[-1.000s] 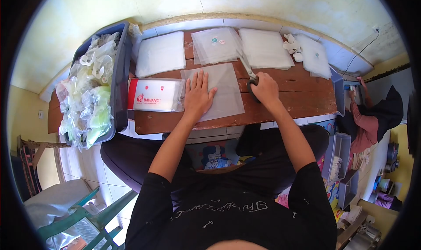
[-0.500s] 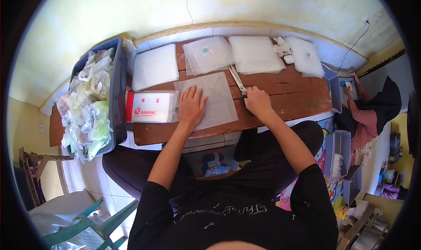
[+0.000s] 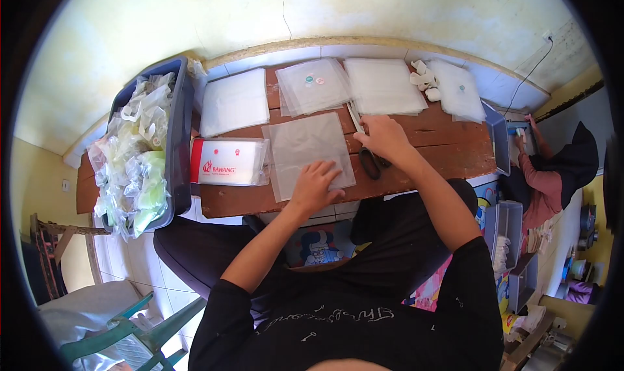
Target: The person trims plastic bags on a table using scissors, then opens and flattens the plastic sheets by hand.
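Left hand [image 3: 316, 187] on lower right of sheet [image 3: 302, 137], fingers slightly apart. Sheet flat on table [image 3: 452, 145], beside pack [image 3: 227, 161]. Right hand [image 3: 385, 139] over middle of scissors [image 3: 355, 117], fingers curled; can't tell if clamped. Scissors beside sheet's right edge.

Left hand [image 3: 316, 184] at near-right part of clear plastic sheet [image 3: 302, 146]; right hand [image 3: 386, 139] over black-handled scissors [image 3: 368, 165], brown bench [image 3: 448, 140] beneath.
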A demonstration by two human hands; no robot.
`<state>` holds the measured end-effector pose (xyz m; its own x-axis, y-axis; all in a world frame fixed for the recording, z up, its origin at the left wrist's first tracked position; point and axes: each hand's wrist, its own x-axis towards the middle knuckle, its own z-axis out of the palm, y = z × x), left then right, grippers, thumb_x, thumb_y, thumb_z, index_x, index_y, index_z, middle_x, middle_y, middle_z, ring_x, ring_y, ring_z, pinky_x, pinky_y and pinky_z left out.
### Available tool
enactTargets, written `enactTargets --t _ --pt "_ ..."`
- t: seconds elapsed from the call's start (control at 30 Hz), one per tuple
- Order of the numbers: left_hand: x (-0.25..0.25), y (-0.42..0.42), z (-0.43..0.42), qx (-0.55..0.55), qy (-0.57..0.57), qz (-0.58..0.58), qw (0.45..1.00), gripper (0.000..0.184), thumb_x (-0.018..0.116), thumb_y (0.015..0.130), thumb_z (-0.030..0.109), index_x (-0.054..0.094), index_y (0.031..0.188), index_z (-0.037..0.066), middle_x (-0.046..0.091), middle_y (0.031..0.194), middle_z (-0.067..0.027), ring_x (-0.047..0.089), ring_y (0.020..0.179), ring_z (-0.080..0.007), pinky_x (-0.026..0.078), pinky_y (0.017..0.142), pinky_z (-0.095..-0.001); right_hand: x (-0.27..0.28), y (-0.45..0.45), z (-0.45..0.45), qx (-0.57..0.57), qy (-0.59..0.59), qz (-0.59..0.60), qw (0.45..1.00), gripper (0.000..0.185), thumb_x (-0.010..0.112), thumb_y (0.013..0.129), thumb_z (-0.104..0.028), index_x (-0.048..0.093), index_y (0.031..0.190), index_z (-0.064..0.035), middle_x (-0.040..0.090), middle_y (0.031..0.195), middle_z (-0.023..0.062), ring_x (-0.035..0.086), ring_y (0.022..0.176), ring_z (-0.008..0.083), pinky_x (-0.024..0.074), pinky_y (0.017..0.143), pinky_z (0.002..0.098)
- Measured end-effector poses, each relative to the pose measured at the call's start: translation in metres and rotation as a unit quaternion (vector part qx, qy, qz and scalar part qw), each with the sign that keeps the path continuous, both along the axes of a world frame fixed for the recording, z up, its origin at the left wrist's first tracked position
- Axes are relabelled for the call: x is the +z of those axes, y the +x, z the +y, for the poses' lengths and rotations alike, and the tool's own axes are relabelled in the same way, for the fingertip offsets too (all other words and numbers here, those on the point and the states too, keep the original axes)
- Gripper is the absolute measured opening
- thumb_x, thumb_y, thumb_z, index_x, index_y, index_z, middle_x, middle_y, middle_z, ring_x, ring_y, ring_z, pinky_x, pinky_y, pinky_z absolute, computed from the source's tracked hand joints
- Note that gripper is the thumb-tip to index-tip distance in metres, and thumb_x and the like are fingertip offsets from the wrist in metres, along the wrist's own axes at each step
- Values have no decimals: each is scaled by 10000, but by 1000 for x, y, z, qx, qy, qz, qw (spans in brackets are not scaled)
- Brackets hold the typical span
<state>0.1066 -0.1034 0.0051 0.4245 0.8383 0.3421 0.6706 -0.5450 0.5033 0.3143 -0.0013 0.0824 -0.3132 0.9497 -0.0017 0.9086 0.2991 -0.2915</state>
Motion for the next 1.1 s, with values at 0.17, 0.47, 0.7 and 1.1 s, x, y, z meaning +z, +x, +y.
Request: enactTargets --t 0.17,0.47,0.7,1.1 --pt "-7 2 -6 2 0 -7 1000 249 760 759 237 714 974 121 613 1072 -72 576 1032 -278 446 891 -409 17 -18 1 45 19 29 998 292 700 825 -295 678 973 -43 690 886 156 652 837 342 522 749 432" --pt "13 -2 14 38 8 -128 991 77 709 809 135 696 880 107 629 987 -78 608 951 -287 462 823 -389 16 -28 14 68 -1 210 975 335 727 826 -284 670 1016 -13 685 887 144 656 848 264 508 762 360" --pt "109 -66 46 -40 -290 -498 816 100 574 973 134 594 990 37 688 1029 -130 664 970 -223 493 906 -330 53 -18 7 203 -113 379 896 375 765 828 -225 662 1097 16 692 948 46 620 911 162 482 835 307" --pt "92 -109 65 10 -493 -605 625 367 579 983 287 559 1240 27 692 1084 -159 678 949 -244 530 848 -351 33 -28 7 -69 -335 606 718 168 641 932 -95 639 1034 39 658 902 86 672 819 181 604 738 335"
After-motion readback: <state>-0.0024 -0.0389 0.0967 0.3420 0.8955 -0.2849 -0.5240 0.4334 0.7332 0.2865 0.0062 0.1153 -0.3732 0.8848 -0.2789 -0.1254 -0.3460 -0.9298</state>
